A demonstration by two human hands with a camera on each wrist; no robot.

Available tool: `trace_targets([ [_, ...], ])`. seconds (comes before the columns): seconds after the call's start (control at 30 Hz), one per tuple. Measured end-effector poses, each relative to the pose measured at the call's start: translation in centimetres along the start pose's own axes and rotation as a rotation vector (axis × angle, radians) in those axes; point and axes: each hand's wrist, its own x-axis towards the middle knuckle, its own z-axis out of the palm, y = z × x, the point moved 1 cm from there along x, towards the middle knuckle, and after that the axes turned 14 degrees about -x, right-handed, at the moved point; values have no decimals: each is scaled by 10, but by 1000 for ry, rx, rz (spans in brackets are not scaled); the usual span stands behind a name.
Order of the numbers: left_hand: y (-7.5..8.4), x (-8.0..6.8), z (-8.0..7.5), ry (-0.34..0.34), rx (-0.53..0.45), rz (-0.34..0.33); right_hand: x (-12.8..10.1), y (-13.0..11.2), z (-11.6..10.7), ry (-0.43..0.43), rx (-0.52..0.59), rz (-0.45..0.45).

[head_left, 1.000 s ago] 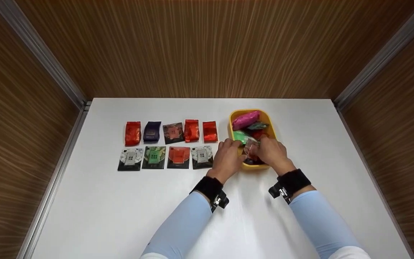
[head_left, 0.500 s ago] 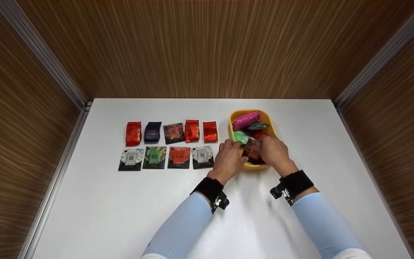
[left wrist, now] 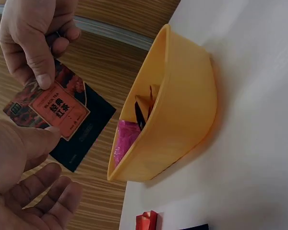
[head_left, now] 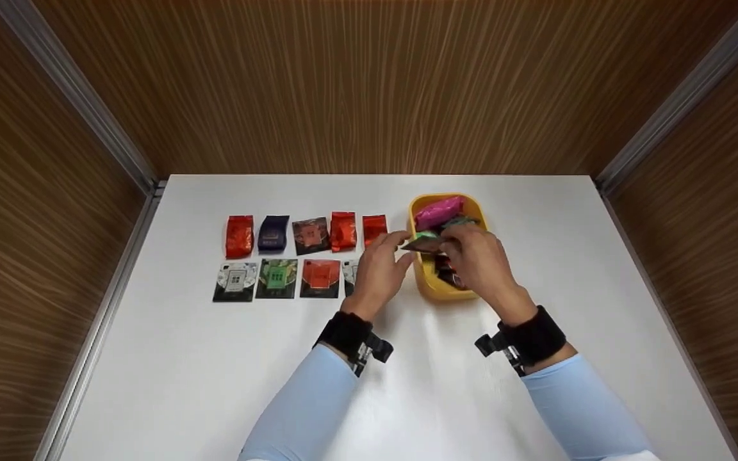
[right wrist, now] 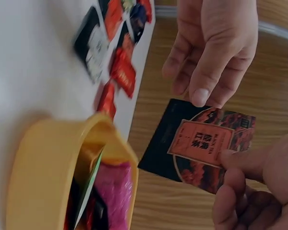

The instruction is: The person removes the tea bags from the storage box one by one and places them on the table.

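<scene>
Over the yellow bin (head_left: 446,294), my right hand (head_left: 484,262) pinches a black-and-red tea sachet (right wrist: 201,143) labelled "BLACK TEA", its thumb on the printed face. My left hand (head_left: 378,269) is at the sachet's opposite edge, thumb and fingers spread apart around a corner. In the left wrist view the left thumb overlaps the sachet (left wrist: 62,110) while the other fingers stay loose. Inside the bin lie a pink foil packet (head_left: 439,212), a green packet and darker sachets, partly hidden by the right hand.
Two rows of packets lie left of the bin. The back row includes red foil packets (head_left: 239,237) and a dark purple one (head_left: 273,234); flat sachets (head_left: 277,278) form the front row. Wood-grain panels (head_left: 369,89) enclose the white table (head_left: 215,371) at the back and sides.
The right hand has lifted the tea sachet up out of the bin and tilted it. My left hand has moved left off the bin's edge and spread its fingers by the sachet.
</scene>
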Motion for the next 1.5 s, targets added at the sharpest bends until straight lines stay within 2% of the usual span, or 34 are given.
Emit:
trace_targets([
  [0.1,-3,-5,-11,53,-24,27,0,-13,1,72,63,-25],
  [0.17,-6,-10,-17,75,-55,23,-1,-20,4,116,104,-28],
  [0.3,-13,-21,-27,93,-186,-64,-4,-30,14,153,203,24],
  [0.47,-25,-34,-34,118,-425,-207,-15,-40,37,55,418,182],
  [0.63,-37,-43,-30,151,-621,-328,-29,-50,67,-64,600,318],
  [0.83,-47,-51,-22,160,-754,-399,-39,-55,100,-95,760,438],
  [0.93,-52,-54,-20,160,-764,-426,-42,-56,109,-87,805,475],
  [1.07,-57,-56,-20,176,-701,-453,-45,-56,111,-77,806,502],
  [1.17,-59,-56,-21,188,-629,-473,-46,-56,110,-71,756,497],
  [1.27,-61,-54,-22,187,-600,-496,-49,-56,106,-42,614,452],
  [1.4,-61,-49,-18,182,-617,-529,-51,-51,97,72,368,384],
  [1.5,-61,-45,-12,178,-611,-553,-51,-46,90,145,314,378],
])
